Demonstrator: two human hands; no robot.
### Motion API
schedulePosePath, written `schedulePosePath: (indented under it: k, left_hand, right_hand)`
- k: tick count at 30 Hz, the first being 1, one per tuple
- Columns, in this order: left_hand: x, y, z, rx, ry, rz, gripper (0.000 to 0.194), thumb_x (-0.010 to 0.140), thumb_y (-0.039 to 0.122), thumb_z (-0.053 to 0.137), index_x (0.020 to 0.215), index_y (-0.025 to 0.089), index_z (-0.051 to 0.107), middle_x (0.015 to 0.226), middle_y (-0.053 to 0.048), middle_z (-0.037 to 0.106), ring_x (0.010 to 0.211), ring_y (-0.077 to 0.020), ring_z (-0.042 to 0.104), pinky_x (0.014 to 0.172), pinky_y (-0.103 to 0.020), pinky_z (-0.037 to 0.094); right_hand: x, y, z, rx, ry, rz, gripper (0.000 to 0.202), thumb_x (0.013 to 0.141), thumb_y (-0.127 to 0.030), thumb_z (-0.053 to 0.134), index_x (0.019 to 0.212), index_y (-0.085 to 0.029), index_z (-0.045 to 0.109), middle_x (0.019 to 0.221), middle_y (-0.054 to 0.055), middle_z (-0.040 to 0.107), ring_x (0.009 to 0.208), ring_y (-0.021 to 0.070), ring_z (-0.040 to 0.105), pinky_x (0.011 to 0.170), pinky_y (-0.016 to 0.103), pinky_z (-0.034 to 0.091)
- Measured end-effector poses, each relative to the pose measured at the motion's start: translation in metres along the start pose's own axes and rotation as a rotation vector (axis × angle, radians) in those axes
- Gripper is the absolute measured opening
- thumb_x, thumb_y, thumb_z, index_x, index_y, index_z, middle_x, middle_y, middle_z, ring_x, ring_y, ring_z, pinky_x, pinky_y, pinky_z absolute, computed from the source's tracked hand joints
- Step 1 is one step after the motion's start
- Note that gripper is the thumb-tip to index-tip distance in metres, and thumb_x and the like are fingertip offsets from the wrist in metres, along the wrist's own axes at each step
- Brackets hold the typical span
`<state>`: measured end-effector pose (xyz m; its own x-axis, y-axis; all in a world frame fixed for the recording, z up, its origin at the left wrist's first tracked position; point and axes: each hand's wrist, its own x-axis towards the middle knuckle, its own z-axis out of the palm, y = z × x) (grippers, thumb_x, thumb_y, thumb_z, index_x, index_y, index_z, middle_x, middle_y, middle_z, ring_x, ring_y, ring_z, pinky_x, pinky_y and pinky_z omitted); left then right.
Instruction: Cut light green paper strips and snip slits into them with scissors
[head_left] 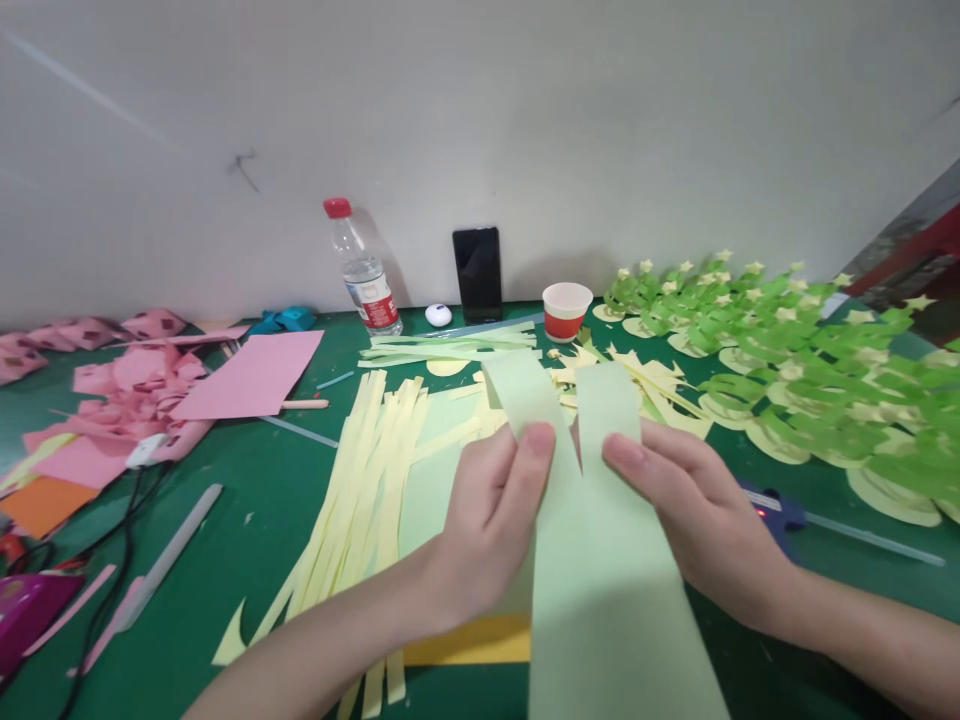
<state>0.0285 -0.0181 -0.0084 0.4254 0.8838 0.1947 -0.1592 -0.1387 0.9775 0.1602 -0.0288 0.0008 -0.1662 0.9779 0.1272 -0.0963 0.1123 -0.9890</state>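
A pale green paper sheet (pixel 622 600) hangs toward me, split from its top edge into two wide strips. My left hand (pixel 499 510) pinches the left strip between thumb and fingers. The right strip is pinched in my right hand (pixel 690 500), a little apart from the left one. The split ends just below my thumbs. Long pale yellow strips (pixel 367 480) lie on the green table beside my left forearm, and more pale green paper (pixel 431 490) lies partly hidden behind my left hand.
Along the wall stand a water bottle (pixel 370 280), a black phone (pixel 478 275) and a paper cup (pixel 566 311). Pink paper (pixel 255 378) and a black cable (pixel 124 560) lie left. Green spiral paper trees (pixel 795 350) and a blue glue gun (pixel 780 515) are right.
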Motion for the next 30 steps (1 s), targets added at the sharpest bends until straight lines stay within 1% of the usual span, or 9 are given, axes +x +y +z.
schedulePosePath:
  k: [2,6,9,11,15,19,22,25,30]
  left_hand:
    - [0.001,0.002,-0.001,0.002,0.0,0.022,0.031,0.093,0.032,0.032,0.066,0.019,0.041,0.058,0.003,0.04,0.051,-0.0088,0.037,0.042,-0.02,0.031]
    - [0.002,0.001,-0.004,0.158,-0.069,0.065,0.034,0.09,0.028,0.036,0.057,0.02,0.031,0.053,0.005,0.033,0.046,-0.0079,0.031,0.04,-0.022,0.026]
    - [0.003,0.0,-0.004,0.259,-0.027,0.124,0.037,0.089,0.024,0.038,0.055,0.019,0.026,0.049,0.007,0.026,0.044,-0.0069,0.025,0.039,-0.023,0.021]
    - [0.004,-0.001,-0.004,0.258,-0.004,0.133,0.036,0.09,0.022,0.037,0.056,0.019,0.028,0.049,0.007,0.027,0.044,-0.0065,0.025,0.04,-0.022,0.022]
    - [0.004,-0.002,-0.002,0.243,0.008,0.117,0.035,0.091,0.021,0.035,0.057,0.02,0.029,0.051,0.007,0.029,0.044,-0.0064,0.026,0.039,-0.021,0.024]
    - [0.002,-0.002,-0.001,0.283,0.045,0.074,0.035,0.093,0.028,0.033,0.059,0.02,0.029,0.052,0.006,0.031,0.045,-0.0074,0.029,0.039,-0.022,0.025]
    - [0.002,0.0,-0.003,0.292,0.06,0.054,0.035,0.093,0.031,0.033,0.06,0.02,0.029,0.052,0.005,0.032,0.044,-0.0077,0.031,0.038,-0.022,0.024]
    - [0.004,0.003,-0.005,0.265,0.046,0.126,0.034,0.092,0.03,0.034,0.06,0.02,0.029,0.05,0.006,0.03,0.042,-0.0072,0.027,0.037,-0.022,0.023]
    - [0.006,0.004,-0.005,0.367,0.02,0.195,0.037,0.09,0.022,0.037,0.055,0.02,0.025,0.047,0.007,0.025,0.041,-0.0063,0.023,0.038,-0.022,0.021]
  right_hand:
    - [0.001,-0.001,-0.003,0.024,-0.056,0.011,0.028,0.076,-0.036,0.059,0.054,-0.02,0.051,0.053,-0.002,0.047,0.044,0.0086,0.038,0.035,0.02,0.028]
    - [0.004,-0.003,-0.01,0.009,0.005,0.026,0.029,0.076,-0.031,0.058,0.052,-0.02,0.047,0.05,-0.004,0.042,0.044,0.0084,0.038,0.037,0.02,0.03]
    - [0.006,-0.006,-0.012,-0.053,-0.054,-0.003,0.03,0.079,-0.029,0.054,0.052,-0.02,0.045,0.049,-0.004,0.04,0.041,0.0077,0.033,0.035,0.02,0.027]
    - [0.006,-0.006,-0.012,-0.116,-0.076,-0.026,0.033,0.08,-0.027,0.05,0.049,-0.019,0.041,0.046,-0.005,0.035,0.04,0.0073,0.029,0.033,0.021,0.022]
    - [0.004,-0.004,-0.005,-0.166,0.014,-0.054,0.035,0.081,-0.026,0.045,0.049,-0.02,0.032,0.046,-0.005,0.029,0.04,0.0074,0.024,0.032,0.022,0.017]
    - [0.002,-0.002,0.0,-0.186,0.079,-0.088,0.035,0.083,-0.026,0.044,0.051,-0.02,0.029,0.047,-0.005,0.026,0.04,0.008,0.021,0.032,0.022,0.016]
    - [0.002,-0.004,-0.001,-0.182,0.032,-0.094,0.034,0.083,-0.027,0.044,0.052,-0.021,0.031,0.048,-0.004,0.03,0.042,0.0088,0.027,0.034,0.021,0.023]
    - [0.003,-0.008,-0.005,-0.222,-0.022,-0.098,0.032,0.082,-0.024,0.044,0.052,-0.02,0.035,0.048,-0.004,0.032,0.042,0.0088,0.028,0.034,0.021,0.023]
    - [0.004,-0.009,-0.009,-0.277,0.047,-0.16,0.031,0.081,-0.02,0.043,0.051,-0.02,0.036,0.047,-0.005,0.032,0.04,0.0079,0.026,0.033,0.021,0.02]
